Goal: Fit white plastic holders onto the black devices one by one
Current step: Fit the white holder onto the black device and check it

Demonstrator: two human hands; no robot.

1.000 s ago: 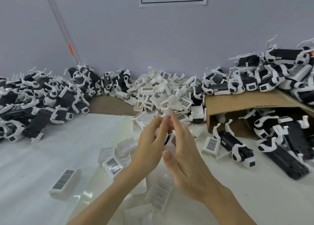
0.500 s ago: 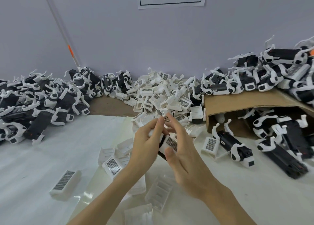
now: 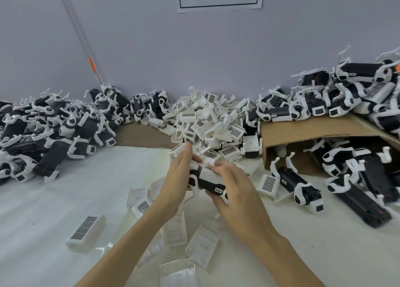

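- While many black devices already wear white parts in the left heap and the right heap, the job looks well advanced but unfinished.
- One black device sits between both hands above the worktop, a white holder against its top, not clearly seated.
- Left hand holds its left end; right hand curls its grip round the right end.
- Loose holders remain piled behind, with others beside the forearms.
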